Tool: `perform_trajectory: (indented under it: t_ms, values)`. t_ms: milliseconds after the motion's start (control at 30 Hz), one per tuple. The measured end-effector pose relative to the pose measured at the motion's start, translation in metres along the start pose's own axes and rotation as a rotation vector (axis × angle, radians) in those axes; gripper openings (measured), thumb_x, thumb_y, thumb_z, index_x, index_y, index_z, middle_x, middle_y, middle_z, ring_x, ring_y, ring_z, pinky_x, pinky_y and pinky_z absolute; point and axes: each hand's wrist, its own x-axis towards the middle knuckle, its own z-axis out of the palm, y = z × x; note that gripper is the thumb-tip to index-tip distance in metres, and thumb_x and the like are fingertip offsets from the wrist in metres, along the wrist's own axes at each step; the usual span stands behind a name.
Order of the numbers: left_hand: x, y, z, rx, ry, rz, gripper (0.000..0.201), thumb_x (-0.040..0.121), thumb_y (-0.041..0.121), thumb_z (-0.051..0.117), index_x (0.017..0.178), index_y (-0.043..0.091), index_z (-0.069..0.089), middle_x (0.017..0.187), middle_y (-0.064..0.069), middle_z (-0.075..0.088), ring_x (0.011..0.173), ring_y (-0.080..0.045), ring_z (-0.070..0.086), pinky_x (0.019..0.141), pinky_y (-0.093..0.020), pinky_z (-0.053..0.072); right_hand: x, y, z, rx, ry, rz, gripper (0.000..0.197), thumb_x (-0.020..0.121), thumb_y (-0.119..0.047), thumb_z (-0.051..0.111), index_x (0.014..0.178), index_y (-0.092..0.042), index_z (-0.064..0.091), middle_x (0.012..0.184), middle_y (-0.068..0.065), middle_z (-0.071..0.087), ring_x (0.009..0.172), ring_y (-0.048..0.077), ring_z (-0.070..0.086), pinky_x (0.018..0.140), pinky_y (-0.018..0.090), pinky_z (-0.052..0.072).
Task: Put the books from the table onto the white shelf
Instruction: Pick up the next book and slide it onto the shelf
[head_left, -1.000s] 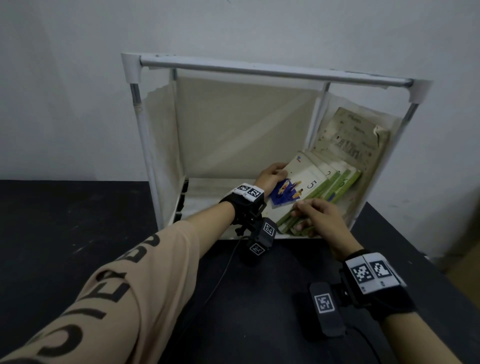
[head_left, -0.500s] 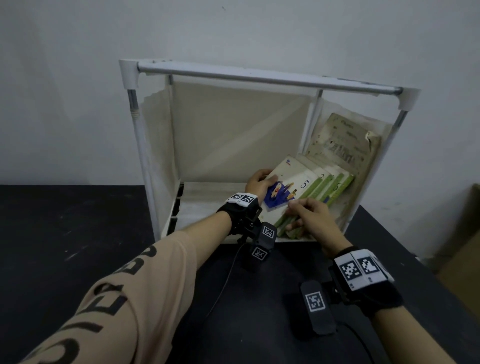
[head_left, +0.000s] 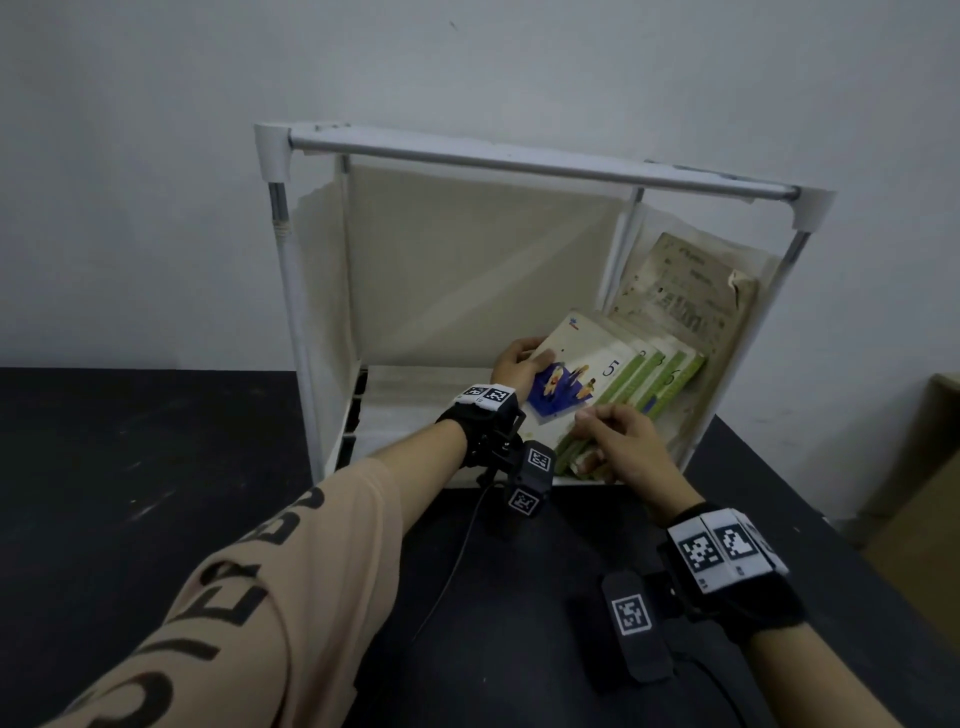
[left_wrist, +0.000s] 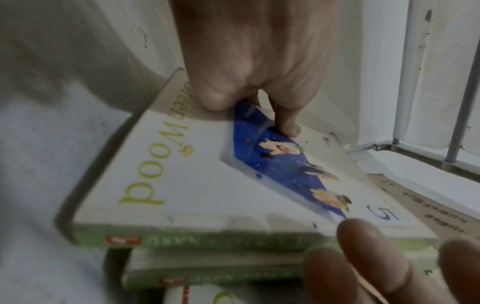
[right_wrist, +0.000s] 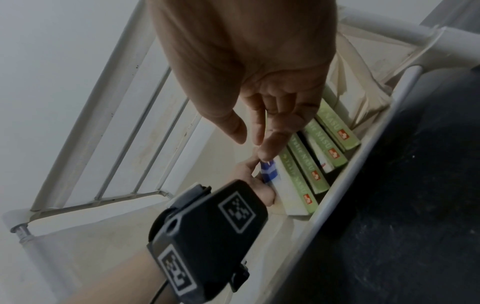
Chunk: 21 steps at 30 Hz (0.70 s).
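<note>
A bare pale wall (head_left: 156, 182) (dimly lit) rises behind the black table (head_left: 130, 467).

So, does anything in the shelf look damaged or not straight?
Yes. The books lean rightward instead of standing upright, and the beige book at the back is worn, with a torn, curled top corner.

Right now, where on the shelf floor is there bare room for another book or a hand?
Free: the floor of the white shelf left of the left hand, out to the left fabric wall. Crowded: the right end, where the front book and the green-spined books lean toward the right wall, with the right hand at their front edges.
</note>
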Motion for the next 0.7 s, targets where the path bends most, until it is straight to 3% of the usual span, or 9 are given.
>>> perform_trajectory:
  t_ms: [167,333,433,567,700]
  values:
    - [0.002,0.004,-0.029,0.010,0.019,0.011,0.033,0.089,0.008,0.058,0.121,-0.001,0.055,0.108,-0.017,0.058,0.099,-0.028,0.058,0.098,-0.050,0.047,0.007,-0.003,0.026,0.004,-0.014,-0.006,0.011,0.094,-0.018,0.053,0.092,-0.008,0.054,0.076,0.003,0.060,0.033,0.002,0.054,0.031,0.015,0.036]
    - [0.003,0.001,-0.043,0.067,0.035,0.011,0.033,0.088,0.014,0.060,0.119,0.003,0.056,0.122,-0.022,0.061,0.098,-0.027,0.060,0.097,-0.045,0.050,0.014,-0.005,0.040,-0.003,-0.035,-0.011,0.012,0.094,-0.019,0.053,0.084,-0.012,0.054,0.076,0.003,0.061,0.033,0.002,0.054,0.030,0.015,0.036]
    - [0.002,0.005,-0.050,0.126,0.030,0.032,0.033,0.088,0.017,0.060,0.119,0.005,0.056,0.123,-0.020,0.061,0.109,-0.033,0.061,0.099,-0.046,0.048,0.019,-0.009,0.044,-0.004,-0.043,-0.014,0.015,0.094,-0.019,0.053,0.080,-0.013,0.054,0.076,0.003,0.061,0.033,0.001,0.054,0.031,0.014,0.037]
    - [-0.003,0.018,-0.059,0.249,0.060,0.094,0.035,0.092,0.015,0.053,0.125,0.003,0.053,0.129,-0.018,0.058,0.118,-0.031,0.057,0.103,-0.040,0.045,0.026,-0.018,0.049,-0.015,-0.062,-0.027,0.014,0.094,-0.018,0.052,0.094,-0.005,0.055,0.080,0.005,0.062,0.031,0.000,0.052,0.031,0.013,0.036]
    - [-0.014,0.031,-0.061,0.340,0.046,0.145,0.032,0.094,0.011,0.046,0.124,0.004,0.056,0.130,-0.014,0.059,0.122,-0.027,0.055,0.106,-0.039,0.042,0.035,-0.032,0.045,-0.008,-0.053,-0.077,0.015,0.095,-0.018,0.052,0.092,-0.003,0.055,0.077,0.004,0.062,0.029,0.000,0.050,0.030,0.012,0.034]
